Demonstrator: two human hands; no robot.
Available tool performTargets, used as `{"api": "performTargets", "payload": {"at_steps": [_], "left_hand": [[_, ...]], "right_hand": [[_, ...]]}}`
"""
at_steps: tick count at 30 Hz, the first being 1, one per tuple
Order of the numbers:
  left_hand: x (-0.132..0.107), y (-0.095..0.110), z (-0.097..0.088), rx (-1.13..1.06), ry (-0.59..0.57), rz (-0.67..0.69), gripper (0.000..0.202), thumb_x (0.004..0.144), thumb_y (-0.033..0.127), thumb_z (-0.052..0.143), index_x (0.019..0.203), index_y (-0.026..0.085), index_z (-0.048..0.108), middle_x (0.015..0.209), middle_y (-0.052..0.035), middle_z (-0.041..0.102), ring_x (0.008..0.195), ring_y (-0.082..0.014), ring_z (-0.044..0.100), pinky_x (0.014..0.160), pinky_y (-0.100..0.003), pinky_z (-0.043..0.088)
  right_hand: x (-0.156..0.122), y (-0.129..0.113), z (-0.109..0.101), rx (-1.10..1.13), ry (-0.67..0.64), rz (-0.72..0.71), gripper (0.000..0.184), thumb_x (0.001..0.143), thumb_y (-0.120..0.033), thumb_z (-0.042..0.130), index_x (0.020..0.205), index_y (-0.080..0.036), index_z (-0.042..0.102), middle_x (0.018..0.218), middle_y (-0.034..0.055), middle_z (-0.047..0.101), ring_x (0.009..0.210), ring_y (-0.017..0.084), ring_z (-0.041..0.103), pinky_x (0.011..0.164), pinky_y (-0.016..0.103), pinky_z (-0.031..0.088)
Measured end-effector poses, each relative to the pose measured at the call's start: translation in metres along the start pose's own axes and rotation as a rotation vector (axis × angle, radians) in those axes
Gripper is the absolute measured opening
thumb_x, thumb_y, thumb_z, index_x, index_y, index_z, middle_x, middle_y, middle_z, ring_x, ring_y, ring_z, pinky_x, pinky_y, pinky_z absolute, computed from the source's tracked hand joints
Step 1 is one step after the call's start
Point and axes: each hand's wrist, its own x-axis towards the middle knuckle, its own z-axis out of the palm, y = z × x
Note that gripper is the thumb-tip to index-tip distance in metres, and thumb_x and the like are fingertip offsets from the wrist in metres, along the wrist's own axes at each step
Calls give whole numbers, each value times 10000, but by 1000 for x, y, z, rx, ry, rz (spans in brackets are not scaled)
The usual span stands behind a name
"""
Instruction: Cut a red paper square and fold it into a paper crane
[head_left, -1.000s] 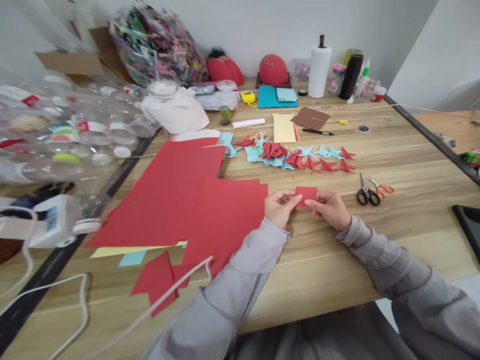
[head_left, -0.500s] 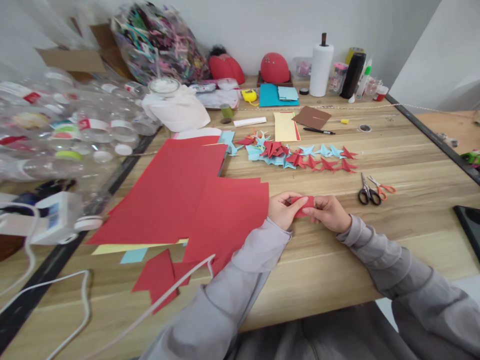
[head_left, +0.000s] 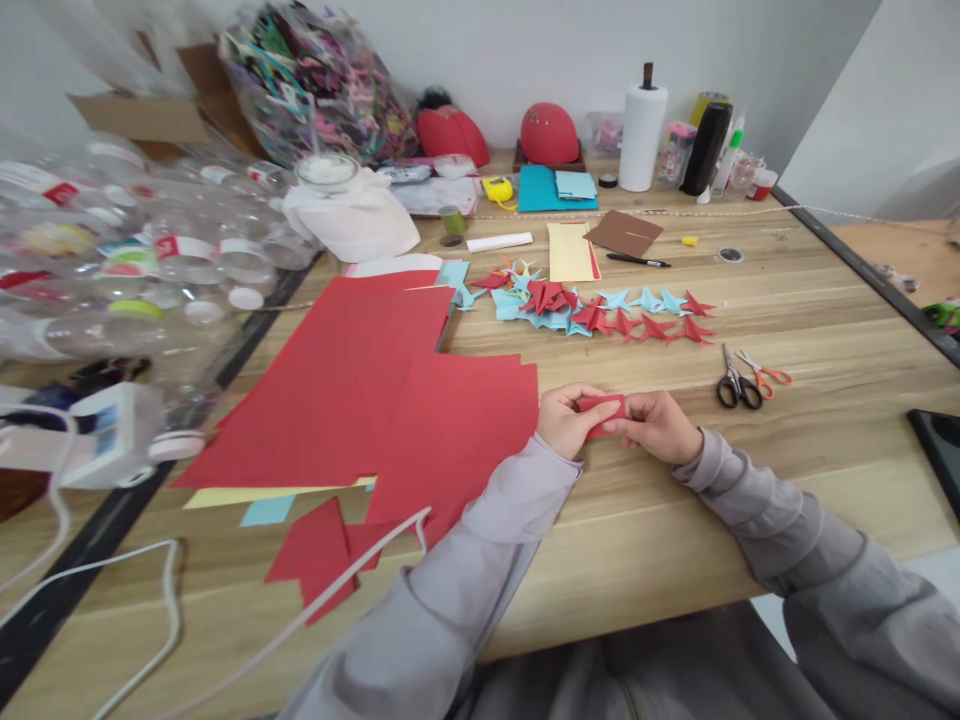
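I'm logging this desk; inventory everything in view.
Small paper: one, red, front centre
Large sheets: several, red, left
Paper cranes: many, mostly red/blue, centre
Scissors: two, black and orange, right
Pen: one, black, beyond cranes
Tape measure: one, yellow, back
Plastic bottles: many, clear, left
Stuffed bag: one, multicoloured, back left
Domes: two, red, back
Containers: several, mixed, back right
Cord: uncounted, white, lower left
Left hand: one, grey sleeve, on paper
Right hand: one, grey sleeve, on paper

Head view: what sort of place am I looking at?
Probably a craft workspace: folded paper figures, large red paper sheets and black-handled scissors lie on a wooden table.
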Motion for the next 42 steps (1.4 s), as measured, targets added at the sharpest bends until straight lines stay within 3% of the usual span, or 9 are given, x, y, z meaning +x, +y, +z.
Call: {"api": "performTargets", "payload": {"at_steps": [9,13,16,21,27,31,34,38,42], "left_hand": [[4,-8,0,-65,17,-8,270,588,389,768,544,140,672,515,4,616,488,-85,503,494,-214,394],[5,-12,0,-203,51,-22,347,630,468,735,593,128,675,532,7,612,499,-78,511,501,-209,406],[5,-12,1,-271,44,-62,329,556,400,801,726,135,707,620,-11,671,543,-101,573,537,-228,459],[3,-9,2,-207,52,-31,282,518,331,824,640,126,674,498,2,628,438,-87,546,466,-210,441],[3,-6,1,-235,-10,-87,301,514,352,820,619,122,657,466,-1,617,398,-87,537,432,-206,427],[5,-5,2,-350,15,-129,346,508,393,817,639,124,644,492,5,613,417,-86,542,453,-216,458],[8,-7,3,-382,94,-95,387,508,416,814,696,130,632,560,4,627,478,-101,572,473,-232,488],[8,-9,2,-280,205,63,382,526,362,817,734,148,578,603,32,596,508,-84,564,481,-213,490],[1,-4,4,-211,106,138,387,591,373,786,742,173,491,613,48,556,487,-86,560,458,-215,486]], "right_hand": [[0,-2,0,4,6,1,424,637,-501,743,516,-159,525,421,-35,527,380,62,434,404,197,348],[3,-2,0,120,115,54,397,632,-498,743,572,-157,550,451,-30,564,382,64,465,403,193,383],[4,-3,-2,187,202,55,370,665,-498,716,618,-151,596,455,-33,565,386,62,472,400,188,394],[4,-5,-2,247,127,39,328,629,-429,766,774,-150,671,597,-5,659,434,71,512,425,204,457],[4,-5,-3,261,91,12,295,654,-420,754,707,-148,654,531,-13,632,424,77,527,437,209,476],[4,-5,-4,257,103,29,312,667,-445,737,697,-147,648,548,-3,640,447,80,545,471,215,485],[6,-3,-4,260,207,28,314,642,-438,754,666,-152,628,544,-5,634,451,81,543,476,213,472],[5,0,-3,196,368,-60,270,676,-409,730,732,-159,646,521,-26,593,443,81,504,456,215,426],[2,5,-1,-124,442,-268,194,781,-324,633,879,-165,688,530,-37,539,464,83,457,461,220,382]]}}
